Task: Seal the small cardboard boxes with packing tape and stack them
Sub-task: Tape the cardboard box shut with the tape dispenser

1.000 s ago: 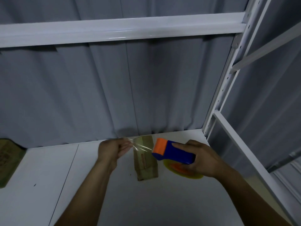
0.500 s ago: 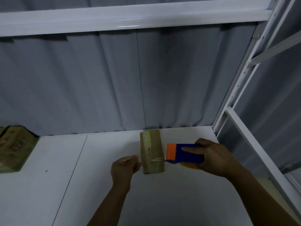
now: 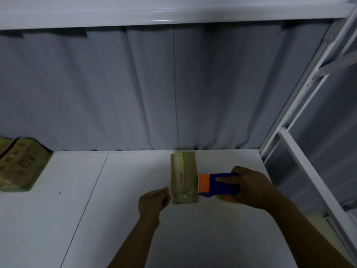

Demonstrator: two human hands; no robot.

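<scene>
Shows one small brown cardboard box near the back of the white shelf board, clear tape along its top. Catches the taping step, seemingly: right hand clenched round one blue-and-orange tape dispenser touching the box's right side, left hand curled just beside its left side, whether pinching tape cannot be told; next calls for cutting and pressing down. Counts two more greenish boxes far left.
</scene>
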